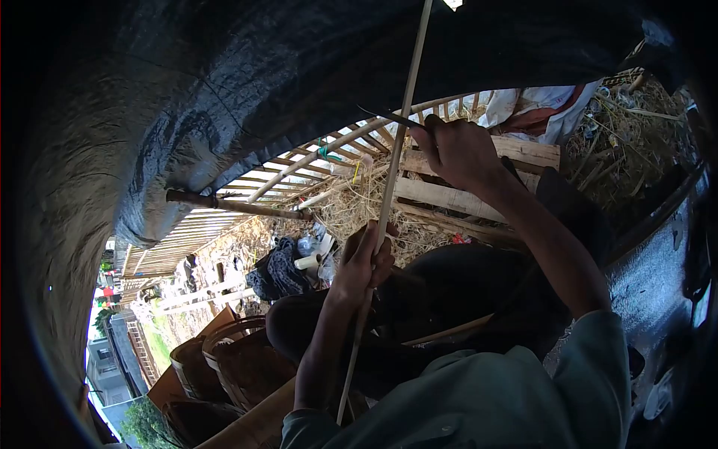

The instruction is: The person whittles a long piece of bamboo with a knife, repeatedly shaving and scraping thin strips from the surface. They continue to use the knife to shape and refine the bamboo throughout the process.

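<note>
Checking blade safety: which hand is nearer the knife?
Right. The right hand grips the knife itself; the left hand is farther off, lower in the picture, wrapped around the pale strip.

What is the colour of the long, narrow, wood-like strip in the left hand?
The strip is pale tan; it shows best in the head view.

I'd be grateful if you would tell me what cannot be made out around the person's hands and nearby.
- Strip: in the head view, the top edge cuts off its upper end.
- Knife: in the head view, the right hand hides its handle.
- Baskets: in the head view, shadow hides what, if anything, is inside.
- Building: in the head view, too small for detail.
</note>
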